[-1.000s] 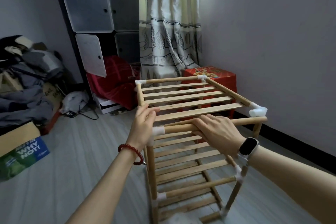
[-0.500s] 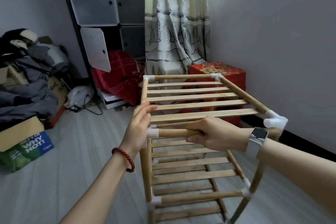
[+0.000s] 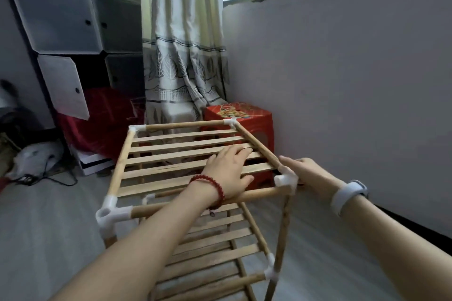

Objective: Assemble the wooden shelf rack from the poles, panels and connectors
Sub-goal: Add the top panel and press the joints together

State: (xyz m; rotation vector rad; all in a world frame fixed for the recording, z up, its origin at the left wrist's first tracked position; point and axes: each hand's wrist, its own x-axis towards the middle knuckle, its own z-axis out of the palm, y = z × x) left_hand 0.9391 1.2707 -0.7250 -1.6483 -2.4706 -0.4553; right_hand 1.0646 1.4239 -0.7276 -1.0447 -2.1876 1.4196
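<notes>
The wooden shelf rack (image 3: 171, 151) stands upright on the floor, with slatted panels at several levels and white connectors at its corners. My left hand (image 3: 228, 171), with a red bead bracelet on the wrist, lies flat on the top panel's slats near the right side. My right hand (image 3: 308, 173), with a white watch on the wrist, reaches in from the right. Its straight fingers touch the side pole just behind the near right connector (image 3: 286, 179). The near left connector (image 3: 110, 215) has an open socket on top. Lower panels (image 3: 215, 247) show beneath my left forearm.
A red plastic stool (image 3: 244, 115) stands behind the rack by the wall. A patterned curtain (image 3: 181, 56) hangs behind it. A cube cabinet (image 3: 73, 19) with one door open stands at the back left, with red cloth (image 3: 102, 117), a white bag (image 3: 36, 156) and cables on the floor.
My left hand left the near left corner and now lies flat on the top panel. My right hand let go of the front pole and moved to the near right corner.
</notes>
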